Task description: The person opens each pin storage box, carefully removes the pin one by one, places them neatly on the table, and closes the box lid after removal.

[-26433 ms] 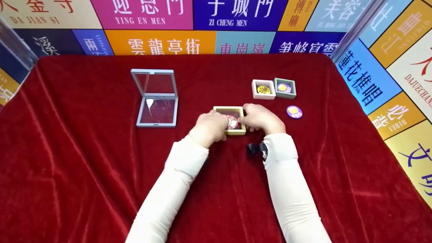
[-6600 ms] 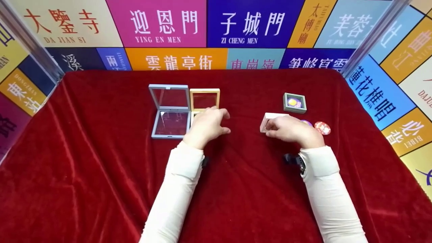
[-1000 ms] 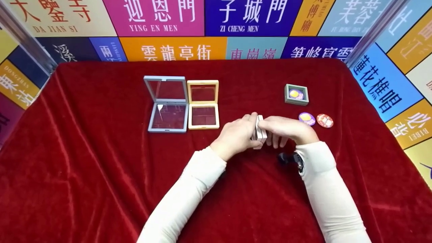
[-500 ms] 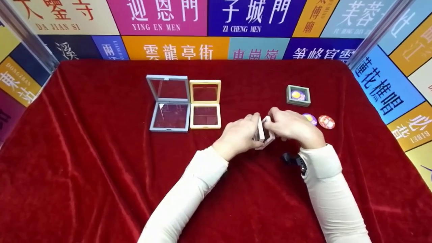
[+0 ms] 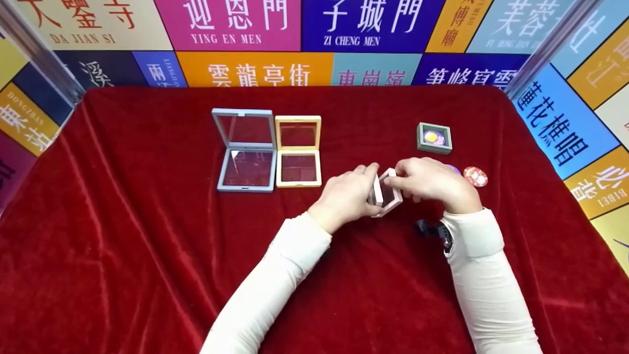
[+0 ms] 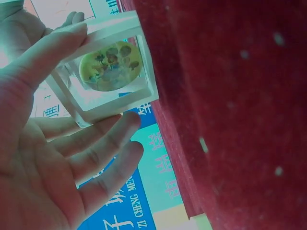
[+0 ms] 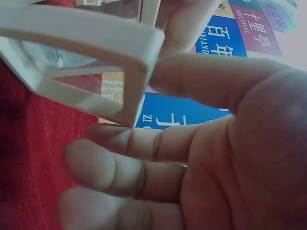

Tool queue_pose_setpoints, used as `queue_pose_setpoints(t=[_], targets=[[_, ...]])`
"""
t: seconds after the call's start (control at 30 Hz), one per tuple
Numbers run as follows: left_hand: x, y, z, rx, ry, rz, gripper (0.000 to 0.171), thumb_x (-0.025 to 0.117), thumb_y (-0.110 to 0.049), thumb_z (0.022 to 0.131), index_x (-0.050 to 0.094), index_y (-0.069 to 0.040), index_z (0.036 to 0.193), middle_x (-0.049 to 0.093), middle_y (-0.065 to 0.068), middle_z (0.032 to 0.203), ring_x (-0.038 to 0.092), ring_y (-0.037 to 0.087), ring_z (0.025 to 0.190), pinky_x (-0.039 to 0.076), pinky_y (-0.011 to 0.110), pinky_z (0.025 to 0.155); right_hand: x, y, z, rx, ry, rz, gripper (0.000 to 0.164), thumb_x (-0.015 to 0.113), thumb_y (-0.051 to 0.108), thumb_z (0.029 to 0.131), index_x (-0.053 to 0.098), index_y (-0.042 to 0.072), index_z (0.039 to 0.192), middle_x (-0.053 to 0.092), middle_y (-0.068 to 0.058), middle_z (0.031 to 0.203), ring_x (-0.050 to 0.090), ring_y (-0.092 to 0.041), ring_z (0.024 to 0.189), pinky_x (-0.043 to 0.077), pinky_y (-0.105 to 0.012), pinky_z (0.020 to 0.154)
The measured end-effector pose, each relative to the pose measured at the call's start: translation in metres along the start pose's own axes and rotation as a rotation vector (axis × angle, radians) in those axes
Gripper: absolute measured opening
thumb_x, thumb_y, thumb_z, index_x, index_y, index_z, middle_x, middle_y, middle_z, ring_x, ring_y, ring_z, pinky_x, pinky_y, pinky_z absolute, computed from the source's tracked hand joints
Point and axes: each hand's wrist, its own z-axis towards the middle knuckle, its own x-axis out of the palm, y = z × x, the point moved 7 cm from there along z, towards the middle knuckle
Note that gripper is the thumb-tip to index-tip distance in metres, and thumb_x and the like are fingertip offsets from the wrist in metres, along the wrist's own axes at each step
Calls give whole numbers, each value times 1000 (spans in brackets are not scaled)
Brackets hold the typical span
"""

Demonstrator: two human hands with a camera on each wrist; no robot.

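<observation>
The pale pink frame, partly open between both hands, shows a yellow badge; the left hand grips it at nine o'clock, the right hand pinches it at three; beyond, green box at one, red badge near three, yellow frame at ten

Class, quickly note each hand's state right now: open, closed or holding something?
Left hand: holding one half of the part-open pale frame.
Right hand: holding its other half.

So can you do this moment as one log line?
left hand: holds pink display frame | right hand: holds same | state: partly open | yellow badge: inside
</observation>
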Motion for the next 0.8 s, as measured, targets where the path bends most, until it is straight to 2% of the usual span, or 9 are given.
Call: queue_pose_setpoints(t=[0.23, 0.47, 0.6, 0.7, 0.8], targets=[[-1, 1, 0, -10, -2, 20, 82, 76, -44, 73, 40, -8, 138, 59, 5, 123, 63, 22, 106, 55, 40, 82, 1, -7, 0, -4, 64, 78, 32, 54, 33, 92, 62, 6, 77, 64, -8, 64, 60, -16, 52, 46, -29, 49], [0, 2, 0, -12, 8, 14, 83, 76, -43, 73, 40, -6, 138, 59, 5, 125, 64, 22, 106, 55, 40, 83, 5, -15, 2, -16, 92, 166, 33, 56, 27, 92, 62, 1, 73, 60, -3, 57, 58, -16, 50, 48, -30, 49], [-1, 2, 0, -12, 7, 6, 79, 77, -43, 72, 42, -6, 134, 59, 5, 120, 64, 23, 104, 55, 40, 82, 5, -20, 1, 26, 104, 135, 34, 55, 27, 92, 64, 2, 71, 61, -4, 58, 59, -17, 50, 48, -31, 49], [-1, 2, 0, -15, 12, 3, 76, 77, -43, 72, 43, -7, 130, 60, 6, 117, 64, 23, 103, 55, 41, 81, 8, -26, 1, 58, 136, 71, 32, 54, 26, 92, 65, 3, 72, 64, -5, 60, 59, -16, 50, 48, -31, 49], [0, 1, 1, -19, 20, 7, 79, 78, -43, 71, 42, -6, 131, 59, 7, 121, 64, 24, 105, 55, 41, 82, 10, -30, 1, 80, 171, 2, 29, 55, 23, 91, 67, 4, 72, 66, -5, 60, 60, -16, 50, 48, -31, 48]])
